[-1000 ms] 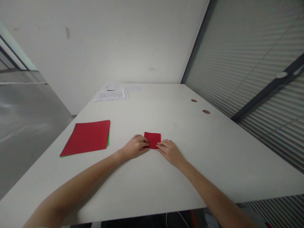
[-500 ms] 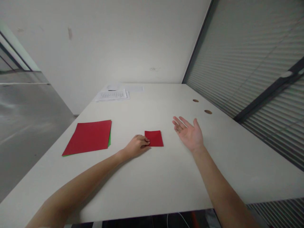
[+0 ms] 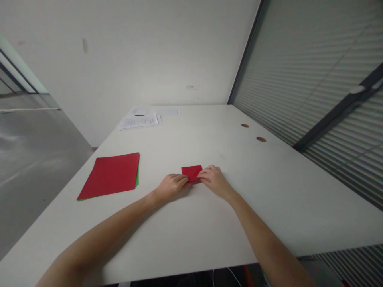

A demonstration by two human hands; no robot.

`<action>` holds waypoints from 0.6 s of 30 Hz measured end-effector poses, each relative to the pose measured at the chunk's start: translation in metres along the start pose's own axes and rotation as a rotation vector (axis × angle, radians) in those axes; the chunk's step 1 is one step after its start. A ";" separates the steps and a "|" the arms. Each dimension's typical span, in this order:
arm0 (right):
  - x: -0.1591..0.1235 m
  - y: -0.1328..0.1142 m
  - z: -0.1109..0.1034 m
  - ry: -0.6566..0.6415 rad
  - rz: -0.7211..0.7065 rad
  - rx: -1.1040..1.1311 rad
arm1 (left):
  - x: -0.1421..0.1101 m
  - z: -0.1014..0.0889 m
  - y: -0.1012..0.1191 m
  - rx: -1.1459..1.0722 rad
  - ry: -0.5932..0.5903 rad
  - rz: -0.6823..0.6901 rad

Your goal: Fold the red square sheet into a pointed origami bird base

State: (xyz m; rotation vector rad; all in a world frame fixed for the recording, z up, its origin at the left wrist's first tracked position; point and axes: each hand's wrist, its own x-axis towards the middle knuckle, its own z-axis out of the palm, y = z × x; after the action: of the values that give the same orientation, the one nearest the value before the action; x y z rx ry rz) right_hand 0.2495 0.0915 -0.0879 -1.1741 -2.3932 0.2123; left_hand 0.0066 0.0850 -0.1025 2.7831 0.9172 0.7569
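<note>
Your left hand (image 3: 172,185) pinches the left side of the small red square (image 3: 191,173), and your right hand (image 3: 214,180) grips its right side, fingers bent on both. The square sits between them, near the middle of the white counter (image 3: 167,231). Well apart to the left lies a big red sheet (image 3: 110,175) over a green one (image 3: 137,179); printed papers (image 3: 140,120) lie farther back.

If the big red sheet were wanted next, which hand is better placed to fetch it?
Probably the left hand: it is nearer the big red sheet, on that side. The right hand is farther off, across the small red paper.
</note>
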 end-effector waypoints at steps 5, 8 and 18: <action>0.001 -0.005 -0.003 0.342 0.074 0.306 | 0.011 -0.010 0.005 -0.511 0.290 -0.351; 0.002 -0.012 -0.001 0.508 0.258 0.631 | 0.024 -0.019 0.011 -1.046 0.584 -0.705; 0.011 -0.031 0.004 0.413 0.544 1.129 | 0.030 -0.021 0.026 -1.508 0.765 -0.866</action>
State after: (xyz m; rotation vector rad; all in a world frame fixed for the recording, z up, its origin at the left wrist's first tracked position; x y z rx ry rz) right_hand 0.2203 0.0811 -0.0778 -1.0649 -1.1697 1.1681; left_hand 0.0305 0.0804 -0.0647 0.6966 0.8601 1.4259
